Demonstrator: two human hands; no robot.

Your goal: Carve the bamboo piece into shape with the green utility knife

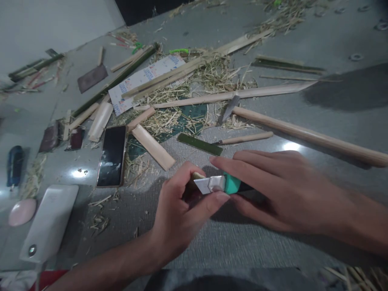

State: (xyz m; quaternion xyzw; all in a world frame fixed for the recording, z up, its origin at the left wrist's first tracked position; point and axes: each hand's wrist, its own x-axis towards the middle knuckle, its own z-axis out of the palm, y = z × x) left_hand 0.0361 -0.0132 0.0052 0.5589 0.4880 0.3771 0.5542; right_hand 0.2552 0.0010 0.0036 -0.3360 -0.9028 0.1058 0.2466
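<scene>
My right hand [279, 188] is closed around a utility knife [232, 184] with a green and black handle. Its blade points left, toward my other hand. My left hand [177, 206] is curled around a short bamboo piece [197, 176], mostly hidden behind the blade and fingers. The left thumb lies against the metal end of the knife. Just beyond both hands are a flat green bamboo strip [200, 144] and a thin tool with a wooden handle [248, 138]. A pale bamboo slat [154, 147] lies farther left.
A long-handled hammer [303, 131] stretches to the right. Shavings [163, 121] and long bamboo strips [194, 99] cover the far middle, beside a printed abrasive sheet [121, 95]. Left are a black-screened phone [111, 155], a white device [50, 222] and a pink oval object [22, 212].
</scene>
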